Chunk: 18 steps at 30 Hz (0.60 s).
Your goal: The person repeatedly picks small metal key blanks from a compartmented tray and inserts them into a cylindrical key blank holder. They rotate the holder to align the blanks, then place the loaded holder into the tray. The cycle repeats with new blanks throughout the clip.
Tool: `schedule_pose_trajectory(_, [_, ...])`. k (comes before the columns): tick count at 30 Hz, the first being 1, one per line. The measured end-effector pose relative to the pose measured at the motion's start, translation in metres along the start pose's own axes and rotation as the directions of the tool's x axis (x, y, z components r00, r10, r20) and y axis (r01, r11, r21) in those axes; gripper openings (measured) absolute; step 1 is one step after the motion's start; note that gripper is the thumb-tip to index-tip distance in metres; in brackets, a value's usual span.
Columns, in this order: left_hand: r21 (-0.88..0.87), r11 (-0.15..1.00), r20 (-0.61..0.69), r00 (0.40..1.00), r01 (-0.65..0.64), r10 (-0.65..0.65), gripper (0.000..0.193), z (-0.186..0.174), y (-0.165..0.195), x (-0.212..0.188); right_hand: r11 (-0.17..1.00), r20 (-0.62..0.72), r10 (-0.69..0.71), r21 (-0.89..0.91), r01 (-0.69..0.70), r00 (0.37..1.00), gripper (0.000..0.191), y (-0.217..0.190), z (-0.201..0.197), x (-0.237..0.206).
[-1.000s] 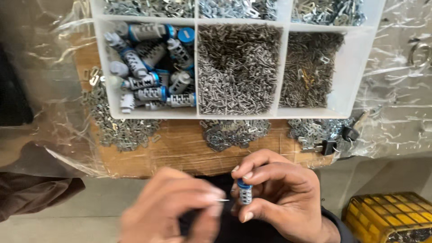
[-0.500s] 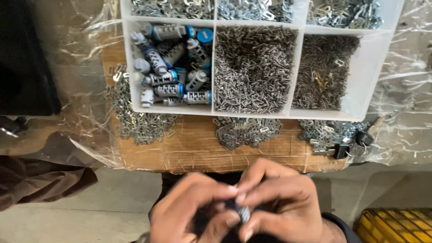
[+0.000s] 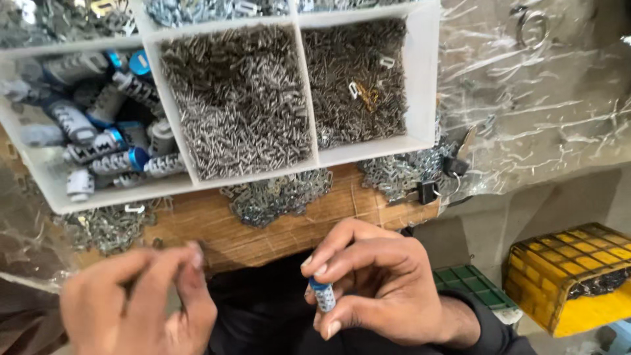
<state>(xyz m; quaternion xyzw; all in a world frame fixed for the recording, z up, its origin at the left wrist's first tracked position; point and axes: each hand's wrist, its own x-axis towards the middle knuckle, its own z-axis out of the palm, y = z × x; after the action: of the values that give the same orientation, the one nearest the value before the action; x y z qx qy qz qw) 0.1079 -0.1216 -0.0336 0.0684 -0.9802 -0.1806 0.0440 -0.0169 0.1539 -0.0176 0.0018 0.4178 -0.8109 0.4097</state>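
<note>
We look down on two bare hands at the near edge of a wooden worktop: the right hand has its fingers closed round a small grey cylinder with a blue cap, held upright just below the board, while the left hand, blurred, has its fingertips drawn together, and we cannot tell whether they hold anything. Above them sits a white plastic compartment tray, one section filled with grey and blue cylinders, two with small metal pins. Loose heaps of metal clips lie on the board beside crinkled clear plastic sheeting. A yellow plastic crate stands at lower right.
</note>
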Motion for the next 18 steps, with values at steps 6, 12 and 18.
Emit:
schedule_pose_trajectory(6, [-0.645,0.764,0.102,0.990,-0.010,0.099,0.040,-0.011,0.005,0.049,0.999,-0.046,-0.041,0.000,0.041,0.998,0.037,-0.002,-0.001,-0.003])
schedule_pose_trajectory(12, [-0.638,0.768,-0.108,0.994,-0.060,-0.012,0.027,-0.012,0.102,0.063,0.993,-0.042,-0.078,-0.093,0.074,0.996,0.036,0.000,-0.005,-0.004])
schedule_pose_trajectory(18, [-0.534,0.830,-0.125,0.986,-0.163,0.113,0.024,0.008,0.094,0.027,0.995,-0.116,-0.047,-0.096,0.036,0.992,0.034,-0.002,-0.011,-0.016])
